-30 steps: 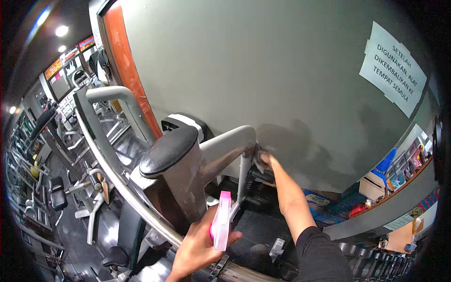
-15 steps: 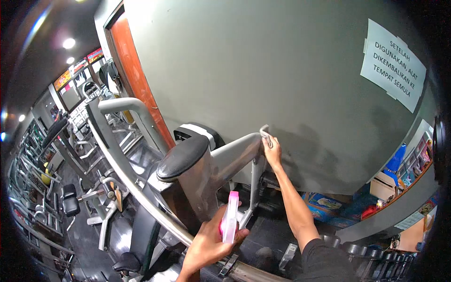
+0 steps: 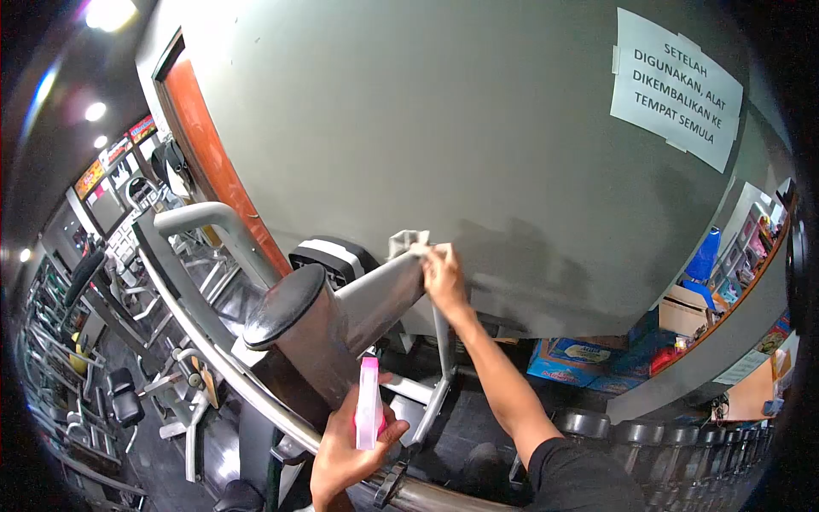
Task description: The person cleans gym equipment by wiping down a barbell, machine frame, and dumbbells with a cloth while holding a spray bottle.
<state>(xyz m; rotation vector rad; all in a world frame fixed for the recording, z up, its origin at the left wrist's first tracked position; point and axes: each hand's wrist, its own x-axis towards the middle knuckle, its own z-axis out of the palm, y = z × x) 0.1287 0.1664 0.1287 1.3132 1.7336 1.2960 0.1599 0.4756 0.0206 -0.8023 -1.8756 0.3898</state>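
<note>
My left hand (image 3: 348,452) is closed around a pink and white spray bottle (image 3: 368,410), whose narrow pink top points up. It is low in the view, in front of the machine's grey housing. My right hand (image 3: 445,280) reaches forward and pinches a light-coloured cloth (image 3: 409,243) at the far upper end of a grey metal arm (image 3: 384,299) of a gym machine. The cloth flares out to the left over that end. A round black-topped housing (image 3: 290,305) stands left of the arm.
A curved metal rail (image 3: 247,375) crosses in front of me. Behind the machine is a grey wall with a printed sign (image 3: 678,90). Dumbbells (image 3: 640,431) line the lower right, below blue boxes (image 3: 580,358). More gym machines (image 3: 128,397) fill the left.
The view has shifted, so the wall sign and machine sit further left. My right hand stays near the arm's end, and the cloth now spreads leftward. The spray bottle remains in my left hand.
</note>
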